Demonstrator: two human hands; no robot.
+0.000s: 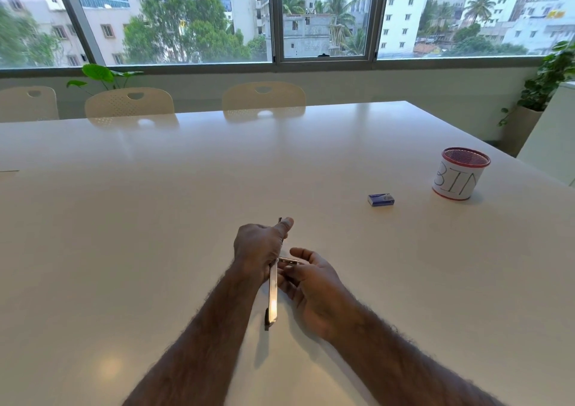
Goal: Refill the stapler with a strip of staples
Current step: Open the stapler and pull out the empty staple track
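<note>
Stapler (273, 299) opened out above white table (155, 219), near edge. Left hand (259, 251) clenched round its upper arm. Right hand (314, 284) pinching metal piece (289, 261) beside it. Staple box (380, 200) well apart, near bin (457, 176).

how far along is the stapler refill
Early to midway. Done: the stapler is off the table and appears hinged open, gripped by the left hand. In hand: the right hand works at its metal part; whether it holds a strip is unclear. Left: seating staples and closing it. The small staple box sits apart near the mesh bin.
</note>
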